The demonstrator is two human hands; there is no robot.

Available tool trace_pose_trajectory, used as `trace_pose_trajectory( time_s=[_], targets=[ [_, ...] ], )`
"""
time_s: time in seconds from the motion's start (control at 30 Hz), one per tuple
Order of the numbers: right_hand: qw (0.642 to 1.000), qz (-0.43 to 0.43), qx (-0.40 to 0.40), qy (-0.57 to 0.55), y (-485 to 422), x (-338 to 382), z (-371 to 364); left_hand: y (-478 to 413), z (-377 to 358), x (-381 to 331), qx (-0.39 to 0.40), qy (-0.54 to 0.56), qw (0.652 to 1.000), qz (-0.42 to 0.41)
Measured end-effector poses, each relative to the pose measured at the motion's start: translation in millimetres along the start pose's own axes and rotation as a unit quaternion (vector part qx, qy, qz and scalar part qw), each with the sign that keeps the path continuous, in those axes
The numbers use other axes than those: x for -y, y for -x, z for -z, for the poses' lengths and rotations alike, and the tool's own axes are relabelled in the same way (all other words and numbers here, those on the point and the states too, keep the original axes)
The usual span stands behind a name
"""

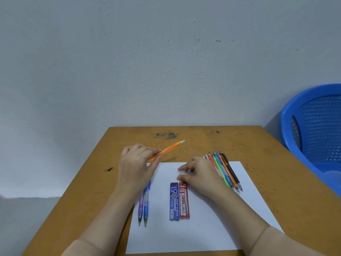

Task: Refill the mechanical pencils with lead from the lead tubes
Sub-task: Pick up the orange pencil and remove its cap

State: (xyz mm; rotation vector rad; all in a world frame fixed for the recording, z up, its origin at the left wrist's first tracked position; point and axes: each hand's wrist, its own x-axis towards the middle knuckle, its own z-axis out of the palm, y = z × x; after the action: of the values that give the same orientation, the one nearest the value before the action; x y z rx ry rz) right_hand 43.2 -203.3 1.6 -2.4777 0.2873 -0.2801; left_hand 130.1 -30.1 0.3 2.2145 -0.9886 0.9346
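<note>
Step in hand, as we read it: one pencil is up for filling, and no lead has been drawn yet.

Left hand (136,163) grips an orange pencil (168,148) by its lower barrel. The white eraser end is raised and points away to the right.

Right hand (201,174) is loose-fingered and holds nothing. Its thumb sits at the cap end of the red lead tube (184,202) (touching or just above, we cannot tell).

The blue lead tube (174,202) lies flush beside the red one. Both are flat, slim, printed plastic cases on the white paper sheet (203,228).

The next move likely calls for pulling off the eraser cap, then opening a tube. The lead is thin, so a light pinch.

A row of coloured pencils (224,170) lies along the sheet's right edge, and a translucent purple and blue pair (145,209) lies at its left. The surface (267,163) is scuffed tan wood.
</note>
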Motion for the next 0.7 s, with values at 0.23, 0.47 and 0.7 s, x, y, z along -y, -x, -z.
trace_pose_trajectory(
  time_s=[0.23, 0.47, 0.7],
  targets=[
    [0.979, 0.002, -0.121, -0.167, 1.8, 2.8, 6.9, -0.6, -0.4, 0.5, 0.014, 0.006, 1.000, -0.005],
    [0.922, -0.022, -0.206, -0.326, -0.1, -0.1, 15.5, -0.1, -2.3, -0.2, 0.027, 0.016, 0.999, -0.033],
    [0.921, -0.023, -0.202, -0.331, 0.4, 0.7, 16.4, 0.1, -3.1, 0.7, 0.015, 0.020, 0.999, -0.048]
  ],
)
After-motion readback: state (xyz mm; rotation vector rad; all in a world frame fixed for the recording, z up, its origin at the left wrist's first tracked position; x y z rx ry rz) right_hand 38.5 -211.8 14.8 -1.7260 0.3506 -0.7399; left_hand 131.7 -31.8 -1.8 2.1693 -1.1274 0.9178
